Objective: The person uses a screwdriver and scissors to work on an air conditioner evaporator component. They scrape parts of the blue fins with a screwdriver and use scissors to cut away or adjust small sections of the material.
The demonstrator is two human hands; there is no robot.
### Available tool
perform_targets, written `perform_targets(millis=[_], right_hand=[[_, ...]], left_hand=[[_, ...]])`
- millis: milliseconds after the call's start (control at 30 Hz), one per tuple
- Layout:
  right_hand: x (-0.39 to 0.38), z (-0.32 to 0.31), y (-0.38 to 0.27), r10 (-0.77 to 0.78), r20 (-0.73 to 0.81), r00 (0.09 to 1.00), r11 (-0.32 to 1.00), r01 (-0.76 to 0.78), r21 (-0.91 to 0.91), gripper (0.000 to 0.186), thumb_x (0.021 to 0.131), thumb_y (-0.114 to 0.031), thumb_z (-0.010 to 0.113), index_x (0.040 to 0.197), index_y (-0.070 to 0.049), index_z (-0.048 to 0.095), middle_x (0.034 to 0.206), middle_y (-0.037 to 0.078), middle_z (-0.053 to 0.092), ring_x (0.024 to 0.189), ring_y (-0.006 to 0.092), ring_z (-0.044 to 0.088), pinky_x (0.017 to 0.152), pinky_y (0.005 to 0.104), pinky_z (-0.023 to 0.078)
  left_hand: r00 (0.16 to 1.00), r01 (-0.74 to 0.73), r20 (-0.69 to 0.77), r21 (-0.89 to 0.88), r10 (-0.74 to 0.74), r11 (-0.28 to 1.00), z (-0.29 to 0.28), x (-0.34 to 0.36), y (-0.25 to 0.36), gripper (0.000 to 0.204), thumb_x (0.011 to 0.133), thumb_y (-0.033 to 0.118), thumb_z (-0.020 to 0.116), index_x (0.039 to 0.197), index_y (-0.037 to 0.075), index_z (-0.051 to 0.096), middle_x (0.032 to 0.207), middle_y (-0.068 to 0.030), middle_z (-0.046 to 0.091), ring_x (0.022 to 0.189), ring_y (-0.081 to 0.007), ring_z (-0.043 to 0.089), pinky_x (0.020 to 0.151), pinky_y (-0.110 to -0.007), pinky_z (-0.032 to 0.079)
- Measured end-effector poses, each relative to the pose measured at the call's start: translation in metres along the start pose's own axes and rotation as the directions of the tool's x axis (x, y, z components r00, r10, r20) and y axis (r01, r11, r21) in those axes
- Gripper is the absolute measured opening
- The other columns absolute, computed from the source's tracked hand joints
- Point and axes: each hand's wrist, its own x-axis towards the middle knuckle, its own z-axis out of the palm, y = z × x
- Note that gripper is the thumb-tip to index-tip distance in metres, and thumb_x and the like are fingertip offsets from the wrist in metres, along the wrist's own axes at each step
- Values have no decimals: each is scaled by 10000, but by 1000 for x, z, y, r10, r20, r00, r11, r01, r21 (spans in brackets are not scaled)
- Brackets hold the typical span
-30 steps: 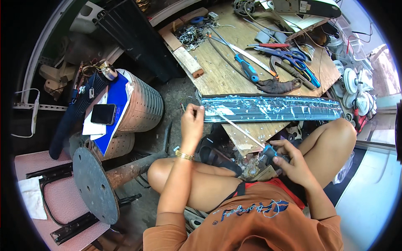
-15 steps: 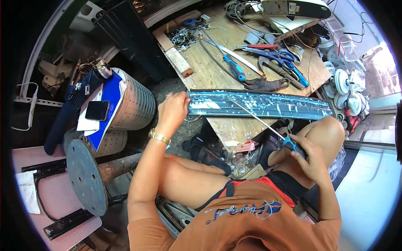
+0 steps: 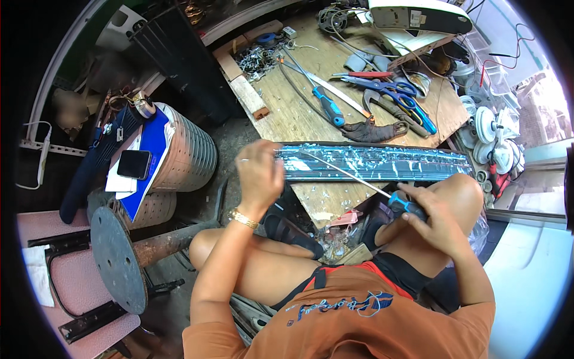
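The ribbed dark strip (image 3: pixel 382 163) that we have in hand lies along the near edge of the plywood worktable (image 3: pixel 284 113), just short of three o'clock from the middle of the view, its far-right end close by our right knee (image 3: pixel 463 194).

Our right hand (image 3: pixel 435 220), between three and four o'clock, has its thumb and fingers wrapped round the handle of a long-shafted screwdriver (image 3: pixel 399 202). The shaft slants up toward ten o'clock, and its tip reaches the strip's face near the left end; whether it presses there we cannot tell. Our left hand (image 3: pixel 261 175), at nine o'clock, is blurred beside that same left end with its fingers bent; we cannot tell if it grips the strip or only rests by it.

As for how far along things are, we judge the strip to be partly worked. White and pale-blue flaky residue is left along much of its length, densest along the upper side, while the lower ribs look darker and barer. Small pale crumbs (image 3: pixel 326 200) lie on the table corner toward five o'clock.

A spare screwdriver (image 3: pixel 329 106), at one o'clock, and blue-handled scissors (image 3: pixel 391 88), between one and two, lie out of our hands.
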Motion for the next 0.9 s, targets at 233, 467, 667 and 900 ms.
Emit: perform_targets(millis=[233, 467, 667, 900], right_hand=[[35, -47, 5, -75, -40, 996, 955, 61, -290, 504, 939, -146, 719, 1440, -118, 668, 1151, 160, 723, 1041, 390, 707, 897, 452, 563], [64, -60, 25, -149, 256, 955, 937, 219, -271, 435, 916, -157, 751, 1345, -224, 768, 858, 105, 609, 751, 338, 647, 666, 452, 532], [84, -66, 35, -224, 312, 923, 908, 314, -277, 474, 871, -120, 767, 1331, -232, 785, 808, 84, 571, 667, 306, 618, 597, 436, 514], [93, -59, 39, -184, 332, 925, 891, 300, -342, 473, 855, -131, 769, 1310, -256, 791, 807, 57, 570, 658, 265, 639, 575, 416, 526]], left_hand=[[542, -724, 389, -232, 744, 649, 48, 21, 58, 411, 996, 261, 590, 1376, 117, 647, 1362, -81, 672, 1369, -303, 595, 1172, -477, 459], [368, -766, 378, -395, 850, 507, 100, 49, 71, 592, 1061, 341, 487, 1566, 33, 500, 1650, -156, 472, 1615, -334, 353, 1325, -508, 296], [436, -642, 411, -482, 800, 597, 107, 45, 71, 655, 1052, 380, 526, 1600, 25, 474, 1731, -212, 364, 1629, -352, 314, 1341, -508, 246], [331, -716, 508, -414, 795, 563, 104, 58, 75, 687, 1018, 411, 585, 1618, 94, 478, 1744, -193, 348, 1626, -355, 313, 1349, -493, 237]])
